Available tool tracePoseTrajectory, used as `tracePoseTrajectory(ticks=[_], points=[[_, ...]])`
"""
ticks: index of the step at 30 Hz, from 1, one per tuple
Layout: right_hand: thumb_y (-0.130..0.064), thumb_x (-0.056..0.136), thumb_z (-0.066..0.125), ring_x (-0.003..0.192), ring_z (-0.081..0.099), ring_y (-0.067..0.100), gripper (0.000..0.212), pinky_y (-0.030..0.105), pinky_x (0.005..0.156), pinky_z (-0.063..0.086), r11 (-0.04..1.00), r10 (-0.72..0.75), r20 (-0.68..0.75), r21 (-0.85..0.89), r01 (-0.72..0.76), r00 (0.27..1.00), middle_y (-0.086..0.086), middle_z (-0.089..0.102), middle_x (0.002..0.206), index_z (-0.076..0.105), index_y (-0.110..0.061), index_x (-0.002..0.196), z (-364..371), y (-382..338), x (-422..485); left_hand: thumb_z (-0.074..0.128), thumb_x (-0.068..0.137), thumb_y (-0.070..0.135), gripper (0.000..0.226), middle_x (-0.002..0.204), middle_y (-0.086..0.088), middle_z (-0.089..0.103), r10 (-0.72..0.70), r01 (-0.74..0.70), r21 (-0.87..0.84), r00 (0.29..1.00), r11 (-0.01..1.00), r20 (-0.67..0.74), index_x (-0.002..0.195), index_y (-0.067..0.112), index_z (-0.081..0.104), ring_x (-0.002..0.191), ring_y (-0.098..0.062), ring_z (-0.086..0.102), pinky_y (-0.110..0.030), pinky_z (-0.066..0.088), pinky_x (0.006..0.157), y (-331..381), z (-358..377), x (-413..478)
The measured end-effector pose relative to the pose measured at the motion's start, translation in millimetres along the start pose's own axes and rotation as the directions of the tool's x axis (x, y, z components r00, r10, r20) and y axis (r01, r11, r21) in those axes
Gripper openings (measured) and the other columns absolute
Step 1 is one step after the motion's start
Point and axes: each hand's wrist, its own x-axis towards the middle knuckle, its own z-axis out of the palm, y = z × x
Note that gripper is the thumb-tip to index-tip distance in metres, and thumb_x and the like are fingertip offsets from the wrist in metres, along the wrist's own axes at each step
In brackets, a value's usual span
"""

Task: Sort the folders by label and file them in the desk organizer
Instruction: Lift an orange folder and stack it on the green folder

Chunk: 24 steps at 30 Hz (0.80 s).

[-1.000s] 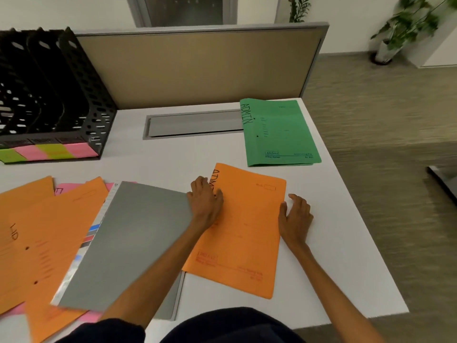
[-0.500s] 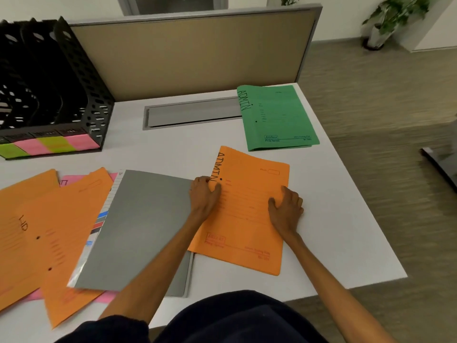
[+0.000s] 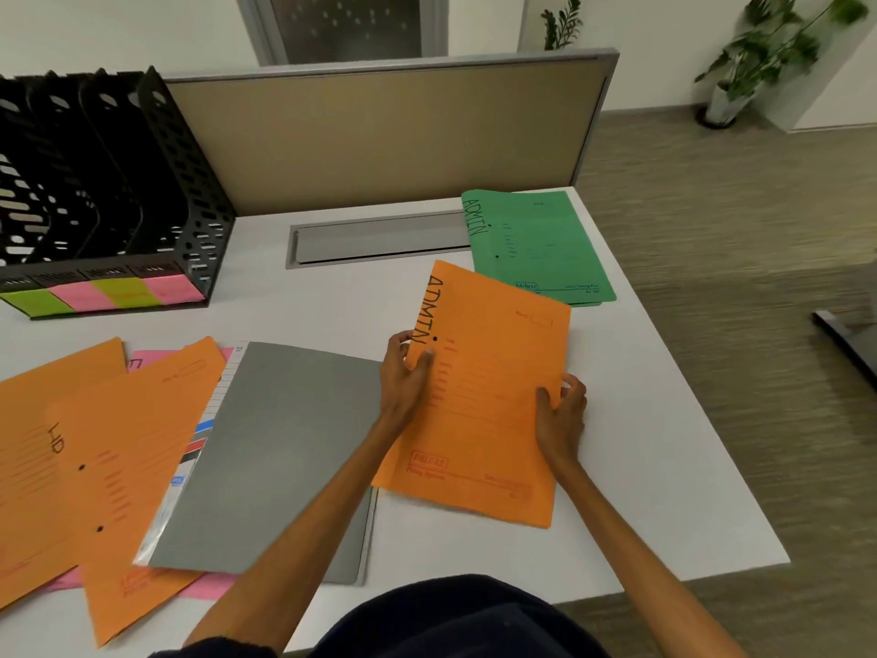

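Since a moment ago orange folder (image 3: 493,396) sits raised, reaching green folder (image 3: 536,239) at far right corner of desk (image 3: 640,420); I see left hand (image 3: 403,372), right hand (image 3: 560,410) pinching its side edges.

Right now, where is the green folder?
In the head view, the green folder lies flat at the far right corner of the desk, right of the grey cable slot and just beyond the orange ADMIN folder.
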Motion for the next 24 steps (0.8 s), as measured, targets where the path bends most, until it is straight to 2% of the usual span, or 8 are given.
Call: tracePoseTrajectory(ticks=[2,5,9,11,15,18,22,24], points=[[-0.027,0.1,0.047,0.108,0.055,0.028,0.035,0.038,0.086,0.045,0.99,0.021,0.037,0.139,-0.026,0.999,0.006,0.053,0.127,0.035,-0.017,0.132,-1,-6,-3,0.061,0.094,0.019,0.035,0.106,0.022,0.054,0.009,-0.012,-0.056,0.998,0.998,-0.056,0.126,0.011,0.047,0.092,0.027,0.052,-0.001,0.045,0.071,13,1,6],[-0.033,0.102,0.045,0.097,0.057,0.02,0.033,0.035,0.081,0.046,0.977,-0.012,0.044,0.213,0.002,0.999,0.0,0.058,0.118,0.039,-0.019,0.131,-4,-18,-1,0.059,0.096,0.021,0.036,0.106,0.019,0.058,0.05,-0.058,-0.102,0.995,0.993,-0.081,0.128,0.012,0.045,0.093,0.016,0.059,-0.009,0.05,0.075,36,0,16],[-0.043,0.098,0.05,0.099,0.058,0.019,0.036,0.04,0.087,0.05,0.964,-0.03,-0.017,0.262,0.033,0.999,-0.002,0.06,0.114,0.048,-0.018,0.124,-13,-38,13,0.053,0.098,0.029,0.038,0.12,0.001,0.059,0.083,-0.076,-0.127,0.995,0.989,0.055,0.131,0.011,0.045,0.106,-0.014,0.062,-0.031,0.056,0.086,56,-2,24],[-0.049,0.097,0.048,0.098,0.059,0.021,0.039,0.043,0.088,0.05,0.968,-0.013,-0.04,0.248,0.023,0.999,-0.001,0.062,0.111,0.051,-0.019,0.121,-17,-47,23,0.054,0.098,0.03,0.041,0.127,-0.002,0.058,0.101,-0.079,-0.138,0.982,0.987,0.159,0.134,0.014,0.042,0.109,-0.02,0.062,-0.039,0.056,0.089,63,0,25],[-0.053,0.098,0.042,0.098,0.06,0.027,0.04,0.05,0.093,0.049,0.965,0.075,-0.043,0.253,-0.061,0.996,0.004,0.063,0.106,0.056,-0.017,0.111,-23,-56,45,0.056,0.09,0.041,0.055,0.131,0.011,0.055,0.13,-0.059,-0.232,0.945,0.971,0.3,0.139,0.031,0.033,0.11,-0.011,0.063,-0.03,0.058,0.082,77,1,23],[-0.05,0.097,0.044,0.094,0.062,0.03,0.039,0.054,0.092,0.049,0.963,0.094,-0.067,0.259,-0.073,0.993,0.007,0.066,0.101,0.059,-0.015,0.103,-23,-58,54,0.057,0.091,0.038,0.063,0.138,0.006,0.052,0.143,-0.048,-0.273,0.93,0.961,0.34,0.145,0.033,0.026,0.115,-0.018,0.062,-0.037,0.058,0.086,85,1,24],[-0.047,0.097,0.047,0.087,0.062,0.028,0.033,0.05,0.086,0.052,0.955,0.095,-0.111,0.29,-0.06,0.989,0.006,0.066,0.091,0.059,-0.016,0.09,-20,-67,59,0.056,0.091,0.041,0.059,0.133,0.015,0.053,0.175,-0.093,-0.258,0.932,0.962,0.316,0.142,0.038,0.026,0.112,-0.013,0.063,-0.033,0.059,0.084,96,5,22],[-0.044,0.096,0.05,0.078,0.058,0.026,0.032,0.044,0.076,0.05,0.946,0.106,-0.17,0.322,-0.046,0.98,0.002,0.061,0.079,0.057,-0.017,0.08,-21,-75,65,0.056,0.09,0.045,0.056,0.131,0.015,0.054,0.163,-0.085,-0.255,0.939,0.963,0.302,0.138,0.038,0.03,0.112,-0.013,0.063,-0.033,0.058,0.085,98,6,20]])
